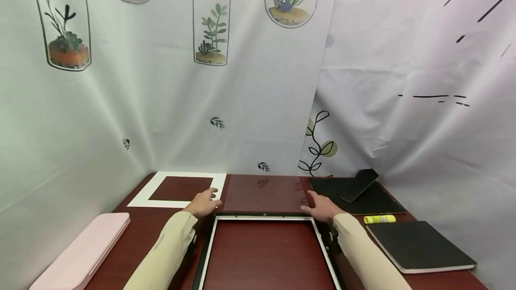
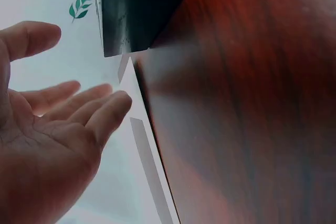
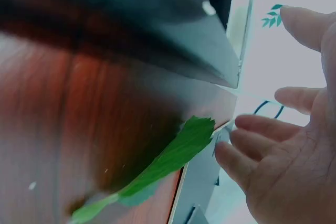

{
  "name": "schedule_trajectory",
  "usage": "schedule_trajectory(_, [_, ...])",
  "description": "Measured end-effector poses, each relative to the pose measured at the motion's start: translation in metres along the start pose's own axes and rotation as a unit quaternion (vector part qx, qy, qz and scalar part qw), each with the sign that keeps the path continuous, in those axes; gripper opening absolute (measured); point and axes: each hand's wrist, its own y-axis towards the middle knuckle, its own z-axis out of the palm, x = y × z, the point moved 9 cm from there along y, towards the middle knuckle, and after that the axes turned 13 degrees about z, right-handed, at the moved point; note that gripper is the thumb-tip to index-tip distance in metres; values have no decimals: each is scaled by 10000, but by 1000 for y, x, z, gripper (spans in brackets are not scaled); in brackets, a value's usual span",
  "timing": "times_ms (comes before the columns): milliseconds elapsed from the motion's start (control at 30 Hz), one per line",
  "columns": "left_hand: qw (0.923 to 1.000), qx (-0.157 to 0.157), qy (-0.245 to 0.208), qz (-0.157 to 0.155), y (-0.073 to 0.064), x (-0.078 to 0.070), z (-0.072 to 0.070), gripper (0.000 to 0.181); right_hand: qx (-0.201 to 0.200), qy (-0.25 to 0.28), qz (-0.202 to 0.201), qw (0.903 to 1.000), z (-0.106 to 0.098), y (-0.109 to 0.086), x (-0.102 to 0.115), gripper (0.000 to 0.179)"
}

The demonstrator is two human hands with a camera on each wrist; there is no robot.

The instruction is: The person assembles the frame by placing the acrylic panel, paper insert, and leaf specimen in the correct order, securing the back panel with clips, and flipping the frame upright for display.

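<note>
A black picture frame with a white inner lip lies on the table in front of the person. Beyond its far edge is a clear pane, with leaf prints reflected in it. My left hand, fingers spread, hovers between the pane's left side and a white mat board. Over at the pane's right side, my right hand reaches forward, thumb towards the pane. Both wrist views show the left palm and right palm holding nothing. A green leaf lies beside the frame in the right wrist view.
A black backing board with a raised easel leg lies at the back right. Nearer are a yellow glue stick and a black notebook. A pink case sits at the left edge. Printed cloth hangs behind.
</note>
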Motion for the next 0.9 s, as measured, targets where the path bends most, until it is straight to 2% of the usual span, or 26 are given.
schedule_trajectory(133, [9997,138,-200,-79,5,1,7,58,54,306,194,9993,4,7,-3,74])
schedule_trajectory(233, [9988,370,-273,-173,7,3,13,58,110,524,319,9981,5,11,-2,74])
schedule_trajectory(367, [9977,529,-328,-272,10,3,16,56,243,707,350,9966,7,12,4,74])
schedule_trajectory(667, [9977,574,-350,-3,19,-11,18,51,233,664,437,9966,9,13,1,71])
schedule_trajectory(833, [9953,928,-255,127,22,-15,23,52,253,702,442,9962,10,13,0,72])
schedule_trajectory(900, [9928,1080,-512,121,23,-16,26,53,270,744,467,9958,10,14,-1,74])
